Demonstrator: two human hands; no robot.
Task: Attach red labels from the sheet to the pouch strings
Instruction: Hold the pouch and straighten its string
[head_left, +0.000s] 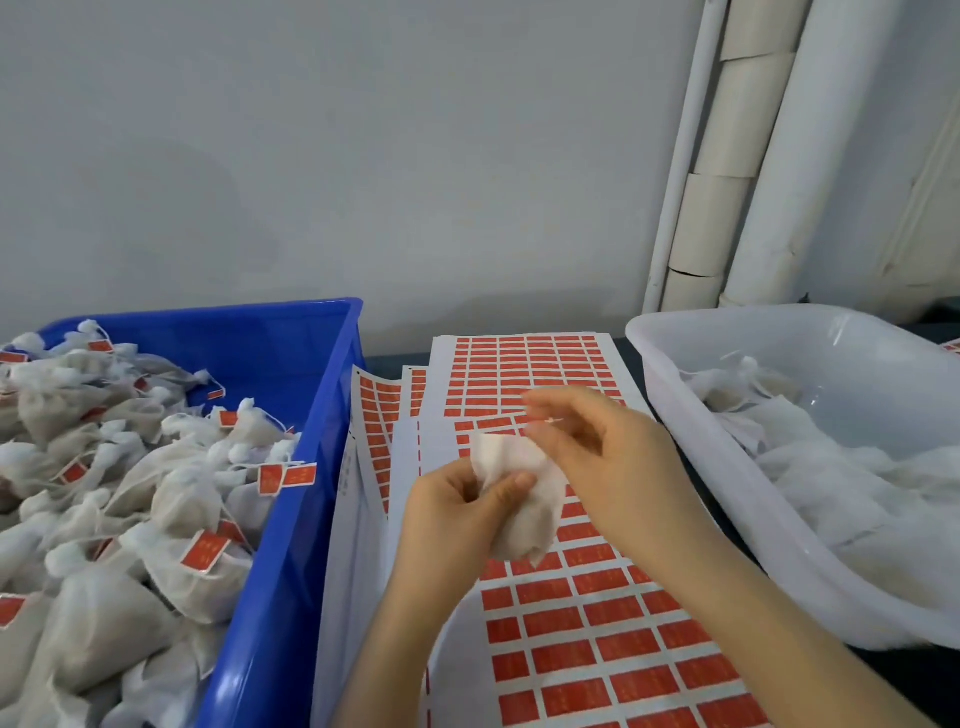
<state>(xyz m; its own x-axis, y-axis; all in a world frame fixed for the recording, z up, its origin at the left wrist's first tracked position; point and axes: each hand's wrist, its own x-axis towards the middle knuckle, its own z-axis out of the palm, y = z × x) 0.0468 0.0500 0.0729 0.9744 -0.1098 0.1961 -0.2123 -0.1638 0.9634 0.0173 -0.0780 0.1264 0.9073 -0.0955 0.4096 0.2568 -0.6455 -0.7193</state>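
One pouch (535, 519), neck pointing away, gripped by left hand (457, 514); right hand (597, 457) seemingly pinches its string (545, 420).

Label sheets (597, 623) lie overlapped in the middle; a crate (311, 415) of tagged pouches (130, 493) stands left of them; a tub (701, 415) holding loose pouches (831, 467) sits right; pipes (769, 182) rise behind the tub; one pouch (524, 499) is held above the sheets.

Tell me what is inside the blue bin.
The blue bin holds a heap of white pouches, many tagged with red labels. The heap hides the bin's floor and whatever lies lower.
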